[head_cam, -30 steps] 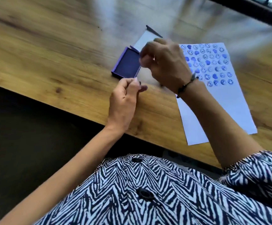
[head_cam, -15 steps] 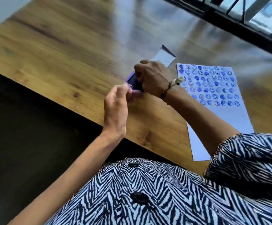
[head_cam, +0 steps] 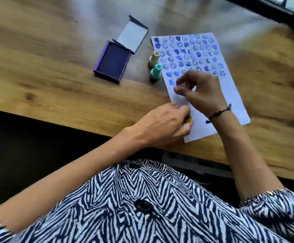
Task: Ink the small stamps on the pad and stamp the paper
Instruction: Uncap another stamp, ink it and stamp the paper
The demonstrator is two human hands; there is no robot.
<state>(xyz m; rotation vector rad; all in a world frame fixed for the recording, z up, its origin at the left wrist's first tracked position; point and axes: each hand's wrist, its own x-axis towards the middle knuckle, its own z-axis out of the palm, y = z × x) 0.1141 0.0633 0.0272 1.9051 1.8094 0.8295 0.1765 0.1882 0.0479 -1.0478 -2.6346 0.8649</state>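
A white paper lies on the wooden table, its upper part filled with several rows of blue smiley and heart prints. My right hand hovers low over the paper's middle, fingertips pinched together on a small stamp that they mostly hide. At the paper's lower left edge lies my left hand, curled around a yellow stamp that peeks out under the fingers. The open purple ink pad sits to the left, lid folded back. A cream stamp and a teal stamp stand between pad and paper.
The table's near edge runs diagonally in front of me, with dark floor below it. A dark window frame borders the far right. My striped shirt fills the bottom of the view.
My right hand has left the ink pad and moved right onto the paper. My left hand has shifted right to the paper's edge. The pad and two standing stamps are now uncovered.
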